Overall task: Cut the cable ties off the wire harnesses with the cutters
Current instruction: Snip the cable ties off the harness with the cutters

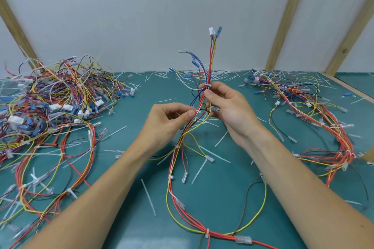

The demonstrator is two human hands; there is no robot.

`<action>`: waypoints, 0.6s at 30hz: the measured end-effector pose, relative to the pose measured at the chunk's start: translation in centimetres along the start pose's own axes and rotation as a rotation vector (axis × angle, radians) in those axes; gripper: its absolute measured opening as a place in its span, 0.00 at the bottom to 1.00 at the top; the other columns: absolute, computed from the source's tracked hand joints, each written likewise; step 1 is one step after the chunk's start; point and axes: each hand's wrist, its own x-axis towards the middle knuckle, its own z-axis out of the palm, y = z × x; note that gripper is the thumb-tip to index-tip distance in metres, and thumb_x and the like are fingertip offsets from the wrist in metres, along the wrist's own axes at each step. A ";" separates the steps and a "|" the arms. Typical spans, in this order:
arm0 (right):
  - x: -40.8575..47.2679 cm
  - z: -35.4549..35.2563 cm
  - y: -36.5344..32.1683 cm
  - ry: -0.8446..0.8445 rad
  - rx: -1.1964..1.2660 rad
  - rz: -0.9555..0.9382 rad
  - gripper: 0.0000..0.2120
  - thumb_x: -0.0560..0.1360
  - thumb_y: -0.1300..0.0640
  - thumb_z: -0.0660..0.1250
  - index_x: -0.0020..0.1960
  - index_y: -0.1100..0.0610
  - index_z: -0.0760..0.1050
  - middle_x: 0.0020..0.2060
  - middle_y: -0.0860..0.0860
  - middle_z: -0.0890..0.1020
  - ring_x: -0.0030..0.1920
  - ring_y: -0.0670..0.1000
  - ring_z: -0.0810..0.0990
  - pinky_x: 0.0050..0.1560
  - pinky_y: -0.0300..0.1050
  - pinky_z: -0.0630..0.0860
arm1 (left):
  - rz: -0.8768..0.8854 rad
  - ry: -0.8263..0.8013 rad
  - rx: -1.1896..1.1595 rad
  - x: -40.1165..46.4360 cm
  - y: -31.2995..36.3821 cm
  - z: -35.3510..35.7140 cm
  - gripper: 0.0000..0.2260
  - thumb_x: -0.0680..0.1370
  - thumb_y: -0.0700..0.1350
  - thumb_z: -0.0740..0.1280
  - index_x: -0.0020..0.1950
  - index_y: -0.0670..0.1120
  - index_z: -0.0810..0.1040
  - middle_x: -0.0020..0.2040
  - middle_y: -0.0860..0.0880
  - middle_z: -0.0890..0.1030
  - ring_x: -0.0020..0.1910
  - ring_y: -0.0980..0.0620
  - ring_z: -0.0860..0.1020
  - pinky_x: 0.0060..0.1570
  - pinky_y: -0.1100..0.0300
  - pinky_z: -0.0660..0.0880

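Across the upper left of the frame, a large tangled pile of wire harnesses [52, 95] sits on the green surface [129, 168], with white connector housings and blue terminal sleeves mixed through the red, yellow, black and purple wires. Below it, at lower left, looser loops of red and yellow harness [66, 168] spread toward the near edge, white cable ties still wrapped around them at several spots. Cut white tie tails [148, 197] lie scattered over the surface, thickest along the back edge by the pale wall.

At the centre of the frame, the left hand [168, 121] has its thumb and forefinger pressed together, pinching a white cable tie [198, 111] on the held harness [204, 95]; the other fingers curl loosely underneath. The harness stands nearly upright between both hands, its top fanning out into a white connector [211, 31] and blue terminals, while its lower part trails down onto the surface in a loop of red and yellow wire toward the bottom edge. The right hand [228, 107], just right of the left, pinches the bundle higher up with fingertips on a second white tie [207, 86].

Toward the right of the frame, another batch of harnesses [311, 107] lies stretched along the surface, curving down to the right edge. Wooden posts [287, 18] lean against the wall at upper right.
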 end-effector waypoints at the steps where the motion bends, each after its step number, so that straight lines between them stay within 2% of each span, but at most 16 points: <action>1: 0.0 0.0 0.0 -0.003 0.006 -0.009 0.09 0.83 0.60 0.65 0.51 0.50 0.82 0.40 0.42 0.80 0.37 0.43 0.74 0.45 0.44 0.70 | -0.004 -0.007 0.015 0.0 -0.1 0.0 0.04 0.78 0.42 0.71 0.48 0.45 0.86 0.31 0.58 0.80 0.29 0.61 0.72 0.31 0.72 0.68; 3: -0.1 0.1 0.0 -0.009 0.033 -0.026 0.08 0.83 0.61 0.65 0.53 0.50 0.81 0.40 0.44 0.79 0.37 0.42 0.74 0.47 0.44 0.71 | -0.013 -0.049 0.013 0.0 -0.3 -0.1 0.04 0.79 0.42 0.71 0.49 0.48 0.86 0.31 0.58 0.80 0.31 0.60 0.73 0.32 0.71 0.69; 7: -0.1 0.0 -0.2 0.005 0.062 -0.044 0.08 0.83 0.62 0.64 0.57 0.54 0.80 0.39 0.43 0.78 0.37 0.41 0.74 0.42 0.38 0.72 | -0.028 -0.153 -0.008 -0.1 -0.4 -0.6 0.06 0.77 0.45 0.72 0.51 0.56 0.85 0.35 0.58 0.79 0.35 0.58 0.75 0.34 0.65 0.71; 10: -0.1 -0.1 -0.1 0.016 0.058 -0.042 0.09 0.83 0.61 0.64 0.60 0.55 0.81 0.41 0.46 0.80 0.39 0.43 0.76 0.47 0.43 0.74 | -0.058 -0.158 -0.062 -0.1 -0.3 -0.5 0.07 0.74 0.49 0.72 0.51 0.54 0.85 0.37 0.55 0.78 0.34 0.58 0.74 0.34 0.63 0.71; 14: -0.1 -0.1 -0.4 0.005 0.138 -0.018 0.10 0.85 0.59 0.62 0.60 0.53 0.81 0.51 0.50 0.85 0.46 0.47 0.83 0.44 0.40 0.78 | -0.082 -0.115 -0.165 -0.1 -0.3 -0.8 0.04 0.77 0.44 0.72 0.49 0.51 0.86 0.38 0.54 0.79 0.35 0.58 0.76 0.34 0.64 0.73; 16: -0.2 0.0 -0.6 0.021 0.158 -0.024 0.09 0.84 0.59 0.63 0.59 0.53 0.82 0.50 0.50 0.86 0.46 0.48 0.85 0.41 0.39 0.79 | -0.117 -0.090 -0.229 0.0 -0.4 -1.1 0.06 0.79 0.42 0.70 0.50 0.51 0.86 0.40 0.56 0.80 0.37 0.58 0.76 0.35 0.64 0.76; 18: -0.3 0.1 -0.6 0.056 0.140 -0.032 0.07 0.83 0.60 0.65 0.55 0.53 0.82 0.45 0.50 0.85 0.42 0.48 0.84 0.37 0.40 0.79 | -0.175 -0.071 -0.304 0.2 -0.2 -1.3 0.06 0.78 0.43 0.70 0.51 0.51 0.86 0.39 0.57 0.79 0.36 0.59 0.75 0.34 0.65 0.75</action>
